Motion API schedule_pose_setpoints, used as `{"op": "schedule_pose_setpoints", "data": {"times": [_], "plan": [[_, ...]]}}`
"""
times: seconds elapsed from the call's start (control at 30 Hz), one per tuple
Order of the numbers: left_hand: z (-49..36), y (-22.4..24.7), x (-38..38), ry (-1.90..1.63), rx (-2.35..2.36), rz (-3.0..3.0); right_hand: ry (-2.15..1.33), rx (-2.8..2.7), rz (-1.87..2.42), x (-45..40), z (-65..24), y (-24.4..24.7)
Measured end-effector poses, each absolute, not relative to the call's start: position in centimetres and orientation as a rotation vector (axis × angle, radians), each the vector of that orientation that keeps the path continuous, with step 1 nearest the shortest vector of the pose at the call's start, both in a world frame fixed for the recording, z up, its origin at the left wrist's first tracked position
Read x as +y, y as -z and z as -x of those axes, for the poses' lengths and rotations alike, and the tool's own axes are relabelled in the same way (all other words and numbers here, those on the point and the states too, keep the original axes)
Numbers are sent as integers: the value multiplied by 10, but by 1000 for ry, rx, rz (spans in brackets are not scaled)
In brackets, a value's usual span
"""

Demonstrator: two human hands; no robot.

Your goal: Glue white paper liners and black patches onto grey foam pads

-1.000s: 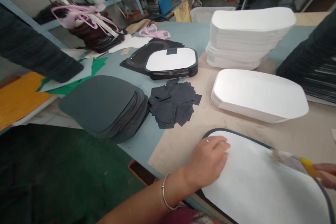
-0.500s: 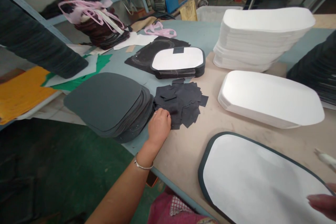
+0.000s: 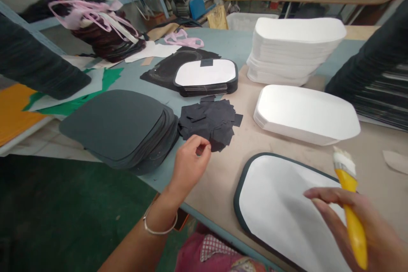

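Risen into full view since a moment ago, the person's right hand [image 3: 342, 216] now grips a yellow-handled brush [image 3: 355, 229] at the lower right, with the fingers wrapped together around the handle and the thumb side hidden from this view. The brush's long axis stands nearly upright, its pale bristles [image 3: 343, 161] pointing up and away from the person and leaning slightly left. Hand and brush sit over the right part of a white panel with a dark border [image 3: 280, 208], which lies on a tan board [image 3: 223, 170]; whether the hand touches the panel cannot be told. The left hand [image 3: 191, 168], wearing a thin metal bangle [image 3: 159, 225], reaches forward from the lower left with the wrist bent and the fingers curled close together. Its fingertips [image 3: 207, 146] are at the near edge of a loose pile of black scraps [image 3: 210, 123] (whether they pinch a scrap is hard to say). Just left of that hand lies a stack of dark gray rounded pieces [image 3: 117, 127], and two white stacks [image 3: 306, 114] stand to the right.
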State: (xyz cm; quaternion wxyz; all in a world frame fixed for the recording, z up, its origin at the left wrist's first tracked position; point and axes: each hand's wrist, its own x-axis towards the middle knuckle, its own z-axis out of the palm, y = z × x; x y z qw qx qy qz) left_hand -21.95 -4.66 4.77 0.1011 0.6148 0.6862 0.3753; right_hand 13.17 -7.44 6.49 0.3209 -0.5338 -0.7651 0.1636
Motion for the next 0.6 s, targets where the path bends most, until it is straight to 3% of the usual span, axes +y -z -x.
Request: {"op": "schedule_pose_setpoints", "data": {"times": [0.3, 0.6], "plan": [[98, -81, -72, -1087, 1390, -1836, -548, -1927, 1131, -74, -76, -81], [57, -46, -71, -667, 839, -631, -624, -1681, 1239, -109, -122, -86]]}}
